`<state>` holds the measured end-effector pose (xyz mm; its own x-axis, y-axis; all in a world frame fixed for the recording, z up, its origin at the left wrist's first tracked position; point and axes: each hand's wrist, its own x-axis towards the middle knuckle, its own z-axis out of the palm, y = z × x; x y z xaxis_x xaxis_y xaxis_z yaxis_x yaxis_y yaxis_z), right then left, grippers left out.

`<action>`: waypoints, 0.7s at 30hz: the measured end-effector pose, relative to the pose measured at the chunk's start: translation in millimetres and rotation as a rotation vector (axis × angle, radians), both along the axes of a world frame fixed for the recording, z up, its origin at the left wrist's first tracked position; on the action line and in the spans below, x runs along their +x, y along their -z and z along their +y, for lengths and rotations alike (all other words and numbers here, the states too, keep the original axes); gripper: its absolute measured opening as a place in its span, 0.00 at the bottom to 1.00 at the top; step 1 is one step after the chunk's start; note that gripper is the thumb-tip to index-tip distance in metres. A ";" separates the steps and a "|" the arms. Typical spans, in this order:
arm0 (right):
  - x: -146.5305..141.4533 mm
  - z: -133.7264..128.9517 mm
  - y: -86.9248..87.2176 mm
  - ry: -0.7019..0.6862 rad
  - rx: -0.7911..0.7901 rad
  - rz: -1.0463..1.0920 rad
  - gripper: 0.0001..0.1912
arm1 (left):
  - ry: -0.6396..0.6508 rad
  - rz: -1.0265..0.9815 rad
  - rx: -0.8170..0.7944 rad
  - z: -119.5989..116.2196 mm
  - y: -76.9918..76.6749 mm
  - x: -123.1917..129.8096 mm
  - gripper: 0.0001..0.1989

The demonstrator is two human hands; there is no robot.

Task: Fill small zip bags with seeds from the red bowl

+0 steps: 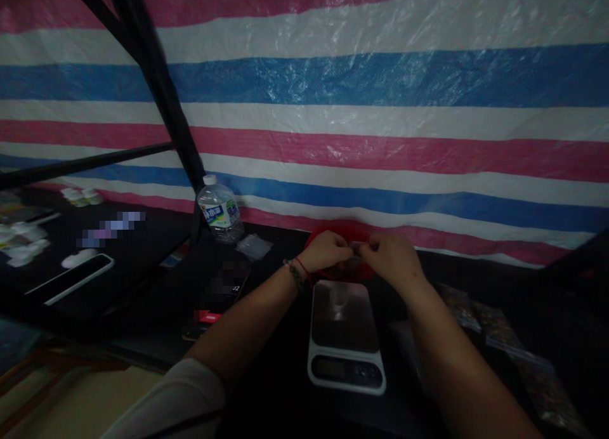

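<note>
Striped red-white-blue plastic tarp [361, 77] behind; L hand [327, 251] & R hand [391, 256] seem to pinch small pale item [356, 245], ID unclear, at round red bowl [364, 273]. Prob. two-handed handling step; next move wants steady grip.

Person's wear, noted from nearby.
Left sleeve [183, 385] short, pale grey, thin dark band [188, 422] crossing it; dark beaded bracelet [295, 276] and red cord [305, 271] at left wrist; shades uncertain in this dimness.

A round red bowl [365, 273] sits just below and right of the middle of the frame, with dark bits inside. A small pale thing [356, 245], too dim to name, is over it.
</note>
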<state>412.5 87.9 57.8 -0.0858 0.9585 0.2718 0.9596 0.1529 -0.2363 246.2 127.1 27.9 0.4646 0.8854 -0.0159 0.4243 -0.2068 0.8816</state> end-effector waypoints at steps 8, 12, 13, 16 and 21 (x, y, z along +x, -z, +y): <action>5.8 1.8 3.5 -0.414 0.111 0.149 0.15 | -0.003 -0.096 -0.024 2.7 7.6 4.0 0.13; 0.2 1.4 10.4 -0.392 0.042 0.058 0.15 | 0.009 -0.104 0.012 3.4 10.7 4.6 0.13; -0.3 1.0 10.8 -0.386 0.013 0.031 0.14 | 0.013 -0.096 0.034 3.1 11.2 4.7 0.13; -0.5 0.9 9.9 -0.360 -0.057 -0.008 0.12 | 0.048 -0.067 0.106 2.4 11.5 5.0 0.12; 4.0 6.4 8.6 -0.318 -0.062 0.066 0.15 | 0.010 -0.077 0.408 2.7 4.7 -0.3 0.12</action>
